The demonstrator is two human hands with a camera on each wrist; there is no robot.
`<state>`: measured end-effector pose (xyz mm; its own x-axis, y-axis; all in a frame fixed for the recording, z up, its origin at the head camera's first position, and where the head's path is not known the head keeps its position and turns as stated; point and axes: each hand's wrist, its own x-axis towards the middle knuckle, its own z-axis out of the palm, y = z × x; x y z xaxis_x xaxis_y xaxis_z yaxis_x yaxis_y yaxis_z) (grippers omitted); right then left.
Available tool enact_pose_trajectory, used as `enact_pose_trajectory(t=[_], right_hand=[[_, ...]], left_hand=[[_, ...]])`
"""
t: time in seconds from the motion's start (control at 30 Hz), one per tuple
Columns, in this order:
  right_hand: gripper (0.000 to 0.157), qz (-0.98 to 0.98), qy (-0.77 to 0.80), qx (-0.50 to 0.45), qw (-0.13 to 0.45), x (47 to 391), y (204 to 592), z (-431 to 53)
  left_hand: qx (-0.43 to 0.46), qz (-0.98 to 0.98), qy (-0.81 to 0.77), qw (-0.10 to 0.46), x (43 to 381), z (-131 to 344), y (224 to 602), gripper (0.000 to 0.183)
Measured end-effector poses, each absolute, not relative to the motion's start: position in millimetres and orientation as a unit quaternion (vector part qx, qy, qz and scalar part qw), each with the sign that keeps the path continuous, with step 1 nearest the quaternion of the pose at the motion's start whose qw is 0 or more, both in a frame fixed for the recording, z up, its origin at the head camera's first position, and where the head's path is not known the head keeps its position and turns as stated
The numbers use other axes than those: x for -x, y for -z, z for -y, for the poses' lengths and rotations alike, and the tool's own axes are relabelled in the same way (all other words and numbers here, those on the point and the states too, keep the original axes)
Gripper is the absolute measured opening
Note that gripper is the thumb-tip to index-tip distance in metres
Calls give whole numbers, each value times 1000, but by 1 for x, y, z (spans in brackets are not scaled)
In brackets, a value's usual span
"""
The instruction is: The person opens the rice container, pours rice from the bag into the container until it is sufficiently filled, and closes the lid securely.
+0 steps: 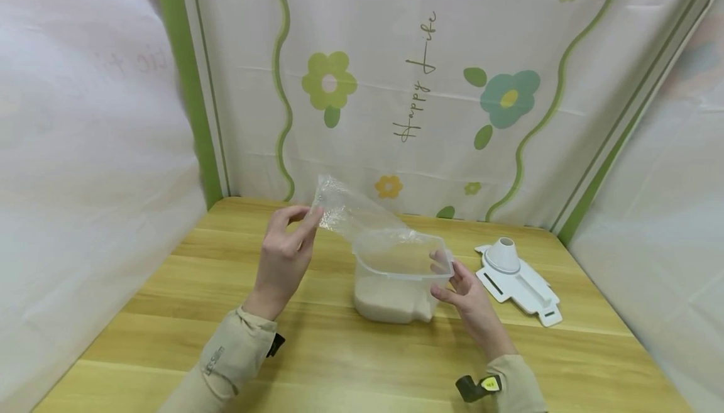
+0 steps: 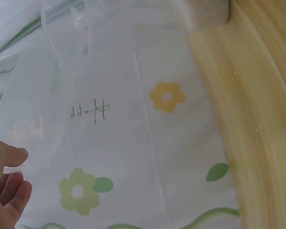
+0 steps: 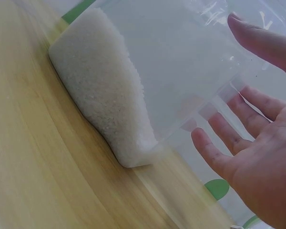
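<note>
A clear plastic container point(image 1: 404, 275) stands on the table with white rice point(image 3: 100, 81) in its lower part. My left hand point(image 1: 285, 249) is raised to the left of it and pinches the corner of a clear plastic bag point(image 1: 356, 209) between thumb and fingers. The bag looks flat and stretches down to the right, to the container's open top. At the container's right end is my right hand point(image 1: 466, 300), its fingers spread and nearly straight close to the wall. The right wrist view shows its thumb point(image 3: 262, 40) standing apart from the fingers.
To the right of the container lies a white plastic lid point(image 1: 523, 284) with a cone-shaped spout. A printed curtain point(image 1: 367, 86) hangs behind the wooden table point(image 1: 339, 369), and pale sheets close off both sides. A few small white specks dot the table in the left wrist view.
</note>
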<state>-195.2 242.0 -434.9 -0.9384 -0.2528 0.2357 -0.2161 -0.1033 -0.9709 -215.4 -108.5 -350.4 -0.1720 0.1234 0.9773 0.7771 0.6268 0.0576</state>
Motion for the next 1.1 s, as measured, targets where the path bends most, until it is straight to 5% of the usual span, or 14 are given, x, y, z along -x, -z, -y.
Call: enact_pose_trajectory(t=[0.73,1.1], right_hand=[[69,-669,722,177,13,195,437,-242],[69,-668,722,180,13,195,436,-242]], left_hand=[[226,728,330,557,202,127,357,33],[98,785,257,555,201,163,353,23]])
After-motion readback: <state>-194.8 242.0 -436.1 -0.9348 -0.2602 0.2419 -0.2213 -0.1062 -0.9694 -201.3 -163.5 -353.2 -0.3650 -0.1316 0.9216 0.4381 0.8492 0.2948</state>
